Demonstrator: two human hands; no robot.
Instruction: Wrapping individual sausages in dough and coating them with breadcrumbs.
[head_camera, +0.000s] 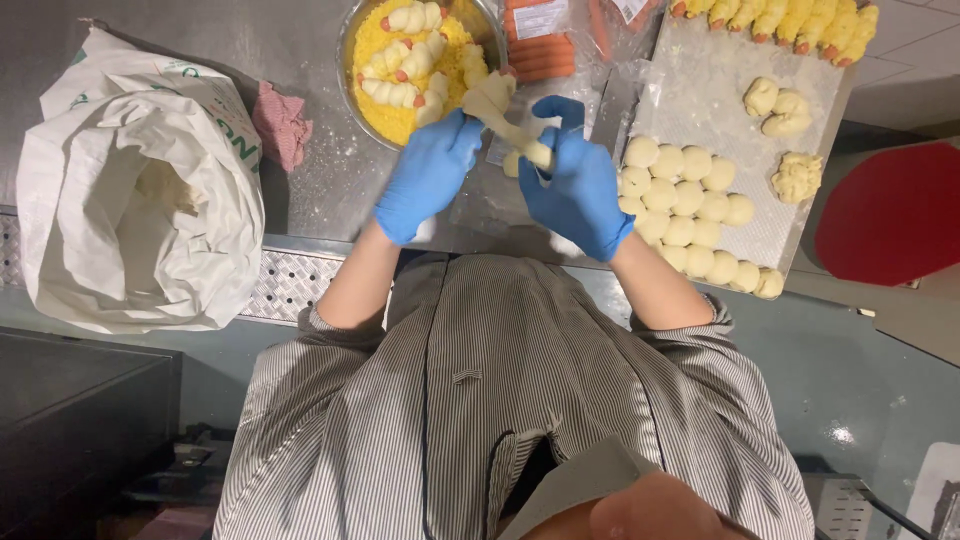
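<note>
Both my hands wear blue gloves. My left hand (428, 172) holds a dough-wrapped sausage (489, 99) near its thick end. My right hand (577, 185) pinches the thin stretched strip of dough (528, 144) that runs from it. Just beyond the hands stands a round metal bowl (347, 50) filled with yellow crumbs, and several dough-wrapped sausages (400, 92) lie on the crumbs.
A tray (700, 100) at right carries several dough balls (685, 205), a few crumbed lumps (796, 176) and a row of crumbed pieces (790, 20). Packs of raw sausages (545, 55) lie behind. An open white sack (140, 190) and pink cloth (282, 122) sit left. A red round object (895, 215) is at right.
</note>
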